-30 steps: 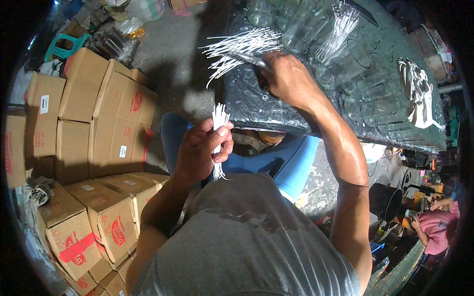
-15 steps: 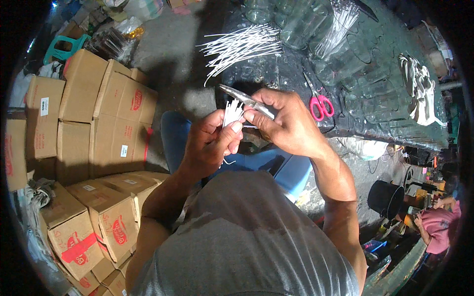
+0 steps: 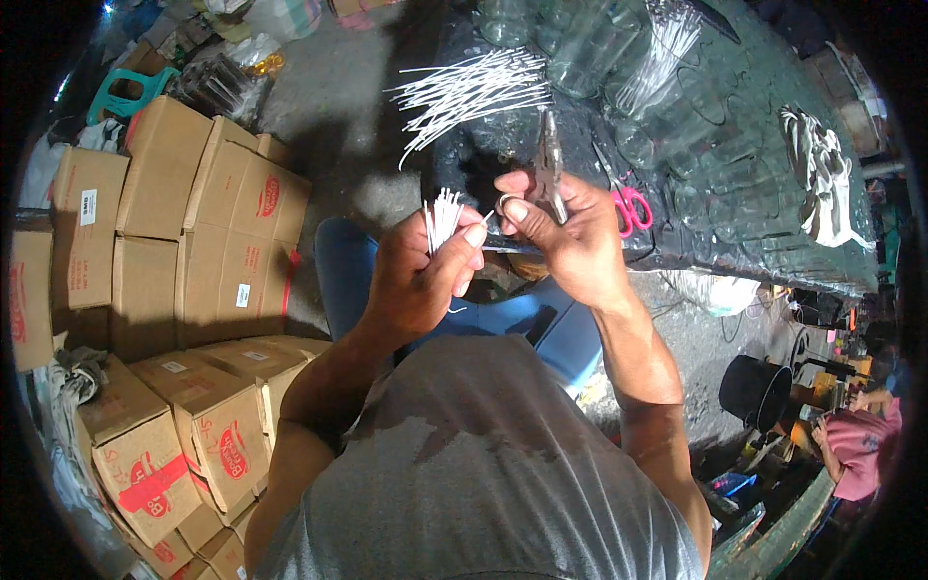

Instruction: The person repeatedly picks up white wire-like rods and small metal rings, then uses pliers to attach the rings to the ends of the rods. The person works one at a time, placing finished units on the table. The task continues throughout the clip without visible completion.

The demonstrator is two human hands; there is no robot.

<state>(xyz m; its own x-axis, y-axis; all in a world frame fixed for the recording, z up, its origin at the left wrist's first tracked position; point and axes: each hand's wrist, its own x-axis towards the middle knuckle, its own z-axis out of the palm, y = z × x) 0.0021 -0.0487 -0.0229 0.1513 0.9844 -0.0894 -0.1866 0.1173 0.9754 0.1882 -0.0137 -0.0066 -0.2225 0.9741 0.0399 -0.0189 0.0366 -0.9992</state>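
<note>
While my left hand (image 3: pixel 418 273) is clamped around one bundle of white strands (image 3: pixel 445 220), their tips poking up past my thumb, my right hand (image 3: pixel 584 244) sits just to its right, closed on one pair of pliers (image 3: pixel 549 166), with thumb and forefinger pinching a small ring-like piece (image 3: pixel 502 204). Beyond, two more groups lie on the dark surface (image 3: pixel 585 140): a loose pile (image 3: pixel 478 89) and a narrower bunch (image 3: pixel 665 56); single strands overlap too much to count. One pair of pink-handled scissors (image 3: pixel 633 213) lies near my right hand. Cartons (image 3: pixel 164 164) at my left bear red printing (image 3: pixel 150 488) and white labels (image 3: pixel 88 207).
</note>
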